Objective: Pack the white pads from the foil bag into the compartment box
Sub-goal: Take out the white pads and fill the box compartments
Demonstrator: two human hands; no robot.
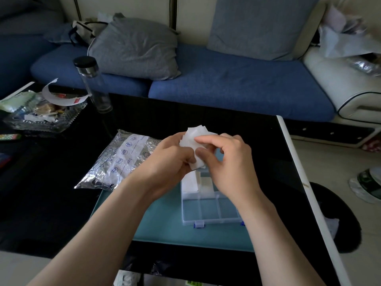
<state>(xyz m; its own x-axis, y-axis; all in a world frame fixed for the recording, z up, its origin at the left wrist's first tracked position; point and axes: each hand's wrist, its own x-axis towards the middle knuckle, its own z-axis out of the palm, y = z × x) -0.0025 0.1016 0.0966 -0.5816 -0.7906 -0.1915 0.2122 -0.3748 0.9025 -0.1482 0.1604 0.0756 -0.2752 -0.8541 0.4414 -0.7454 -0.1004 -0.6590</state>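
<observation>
Together, our fingers point(208, 139) pinched a fanned stack of white pads point(195, 134). The left hand point(171, 155) curled round its lower edge, and the right hand point(228, 162) nipped the top sheets between thumb and forefinger, just above the compartment box point(208, 211). We judged that loose sheets might slip and scatter outside the compartments if either pinch eased. On the foil bag point(121, 159) at our left, only "Date:" read clearly.
</observation>
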